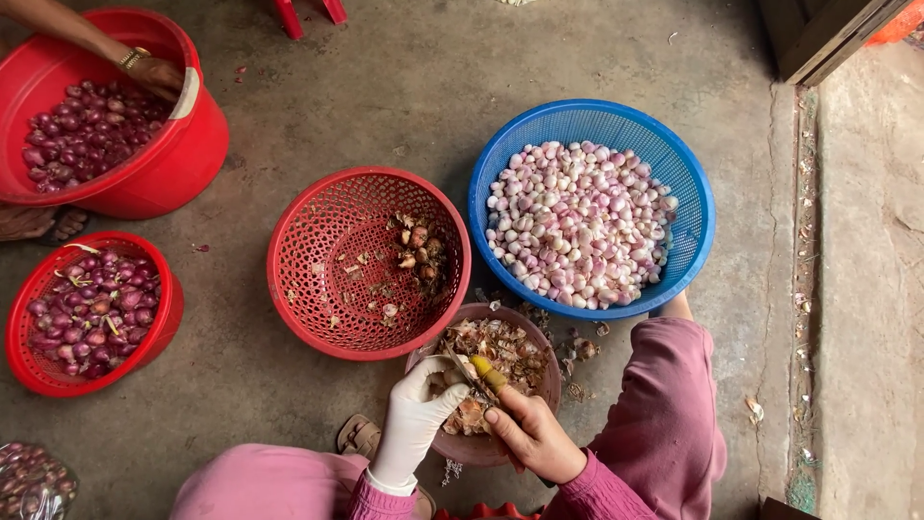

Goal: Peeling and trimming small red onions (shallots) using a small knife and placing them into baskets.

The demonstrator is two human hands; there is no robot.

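My left hand (416, 414), in a white glove, holds a small shallot over a brown bowl (549, 385) filled with dry peels. My right hand (531, 433), bare, grips a small knife with a yellow handle (486, 373), its blade laid against the shallot. A blue basket (693, 207) of peeled pale pink shallots stands just beyond the bowl to the right. A red mesh basket (318, 260) with a few scraps and small bulbs stands to the left of it.
At far left, a red tub (188, 144) and a red basket (164, 318) hold unpeeled purple shallots. Another person's hand (154, 72) reaches into the tub. My knees in pink flank the bowl. A raised concrete step (866, 270) runs along the right.
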